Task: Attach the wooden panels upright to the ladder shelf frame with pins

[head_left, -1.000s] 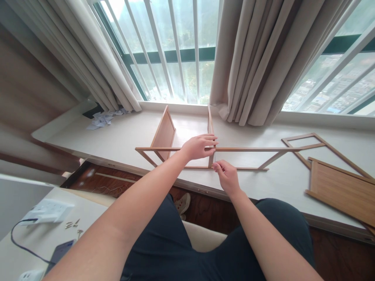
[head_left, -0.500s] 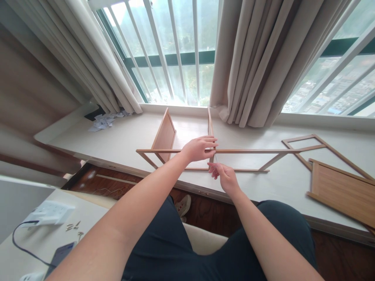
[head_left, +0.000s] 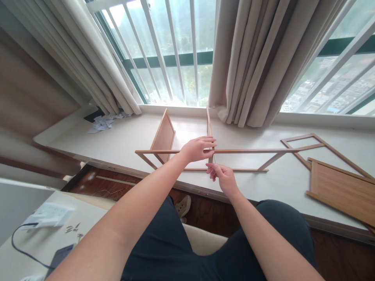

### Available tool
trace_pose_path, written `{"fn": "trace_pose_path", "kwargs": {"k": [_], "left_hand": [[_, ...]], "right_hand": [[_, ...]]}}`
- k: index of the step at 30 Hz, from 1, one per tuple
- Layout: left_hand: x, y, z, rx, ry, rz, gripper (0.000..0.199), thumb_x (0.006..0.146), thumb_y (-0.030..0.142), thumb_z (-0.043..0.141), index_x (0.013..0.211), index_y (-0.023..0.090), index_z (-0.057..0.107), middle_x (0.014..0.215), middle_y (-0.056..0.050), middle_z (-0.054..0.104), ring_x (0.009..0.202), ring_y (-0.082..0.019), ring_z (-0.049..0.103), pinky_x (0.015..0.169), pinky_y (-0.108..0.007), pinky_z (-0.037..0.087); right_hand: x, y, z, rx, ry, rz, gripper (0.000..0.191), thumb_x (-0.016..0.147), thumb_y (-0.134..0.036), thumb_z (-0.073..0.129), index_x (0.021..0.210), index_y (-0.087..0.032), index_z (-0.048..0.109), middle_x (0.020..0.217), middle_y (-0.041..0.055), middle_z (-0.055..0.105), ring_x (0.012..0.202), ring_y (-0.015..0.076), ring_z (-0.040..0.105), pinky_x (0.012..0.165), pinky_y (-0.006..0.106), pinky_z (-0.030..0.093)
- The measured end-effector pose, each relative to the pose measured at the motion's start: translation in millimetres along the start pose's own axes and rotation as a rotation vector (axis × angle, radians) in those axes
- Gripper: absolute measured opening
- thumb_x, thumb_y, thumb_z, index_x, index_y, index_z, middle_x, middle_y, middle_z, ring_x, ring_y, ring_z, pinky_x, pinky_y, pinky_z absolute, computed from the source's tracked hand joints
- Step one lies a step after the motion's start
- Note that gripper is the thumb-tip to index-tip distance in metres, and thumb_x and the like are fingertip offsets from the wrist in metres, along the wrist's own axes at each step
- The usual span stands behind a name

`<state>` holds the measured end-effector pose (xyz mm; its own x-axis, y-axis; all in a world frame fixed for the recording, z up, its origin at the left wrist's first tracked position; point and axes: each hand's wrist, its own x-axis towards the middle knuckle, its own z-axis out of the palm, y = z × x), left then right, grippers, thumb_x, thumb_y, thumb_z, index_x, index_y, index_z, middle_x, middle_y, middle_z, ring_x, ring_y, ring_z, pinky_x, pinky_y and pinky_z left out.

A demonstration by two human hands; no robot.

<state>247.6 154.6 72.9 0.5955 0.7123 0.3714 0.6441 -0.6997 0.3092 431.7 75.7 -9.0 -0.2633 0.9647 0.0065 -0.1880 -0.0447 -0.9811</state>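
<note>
A wooden frame (head_left: 249, 151) stands on the white ledge, with one panel (head_left: 164, 134) joined near its left end and another panel (head_left: 209, 123) at its middle. My left hand (head_left: 199, 149) grips the frame where the middle panel meets the upper rail, fingers wrapped over the joint. Just below it, my right hand (head_left: 221, 174) pinches a thin metal tool (head_left: 215, 158), whose upper end reaches up to the joint under my left hand. The tool's lower end is hidden in my fingers.
On the ledge (head_left: 249, 183) at the right lie another wooden frame (head_left: 301, 137) and a slatted panel (head_left: 342, 183). Paper scraps (head_left: 101, 123) sit at its left. Screws (head_left: 68, 229), a phone (head_left: 60, 255) and a power strip (head_left: 51, 214) are on the near-left table.
The view has shifted very slightly. My right fingers have turned a little around the tool, while my left hand keeps its place on the joint.
</note>
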Motion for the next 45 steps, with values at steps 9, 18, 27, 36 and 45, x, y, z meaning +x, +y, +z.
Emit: {"fn": "trace_pose_path", "kwargs": {"k": [9,18,27,36,45], "left_hand": [[-0.1,-0.2,1.1,-0.004,0.016,-0.002,0.029,0.093,0.024,0.065,0.119,0.024,0.079,0.136,-0.007,0.073,0.136,-0.025,0.063,0.114,-0.042,0.054],[0.1,-3.2,4.3,-0.008,0.015,-0.007,0.029,0.093,0.024,0.065,0.118,0.024,0.079,0.136,-0.006,0.073,0.136,-0.025,0.062,0.114,-0.041,0.054],[-2.4,3.8,-2.8,0.09,-0.005,0.102,0.036,0.094,0.019,0.06,0.128,0.022,0.074,0.143,-0.008,0.068,0.141,-0.026,0.057,0.116,-0.044,0.052],[1.7,8.6,-20.7,0.057,0.145,0.09,0.039,0.096,0.016,0.055,0.131,0.022,0.07,0.144,-0.012,0.066,0.139,-0.026,0.059,0.117,-0.044,0.052],[-45.9,175.0,-82.1,-0.379,0.38,-0.002,0.065,0.085,0.031,0.064,0.147,0.048,0.061,0.105,-0.005,0.08,0.076,-0.028,0.076,0.06,-0.046,0.066]], "right_hand": [[-3.2,-6.5,1.7,-0.036,0.031,-0.026,0.048,0.094,-0.061,0.063,0.097,-0.017,0.083,0.077,0.0068,0.072,0.059,0.0149,0.054,0.05,0.029,0.047],[-9.3,-9.1,7.7,-0.089,-0.083,-0.045,0.042,0.093,-0.057,0.065,0.088,-0.02,0.082,0.077,0.0055,0.072,0.06,0.0152,0.056,0.052,0.028,0.047],[-7.7,1.1,5.7,-0.165,-0.079,-0.014,0.035,0.087,-0.051,0.069,0.073,-0.02,0.075,0.07,0.0041,0.071,0.059,0.016,0.06,0.053,0.027,0.047],[-1.3,15.5,-5.5,-0.208,-0.107,-0.019,0.035,0.092,-0.049,0.066,0.074,-0.02,0.074,0.074,0.0045,0.072,0.061,0.0149,0.06,0.053,0.025,0.045],[0.4,8.3,-11.1,-0.235,-0.139,-0.052,0.031,0.092,-0.044,0.067,0.073,-0.02,0.074,0.069,0.0013,0.07,0.063,0.0153,0.062,0.057,0.025,0.045]]}}
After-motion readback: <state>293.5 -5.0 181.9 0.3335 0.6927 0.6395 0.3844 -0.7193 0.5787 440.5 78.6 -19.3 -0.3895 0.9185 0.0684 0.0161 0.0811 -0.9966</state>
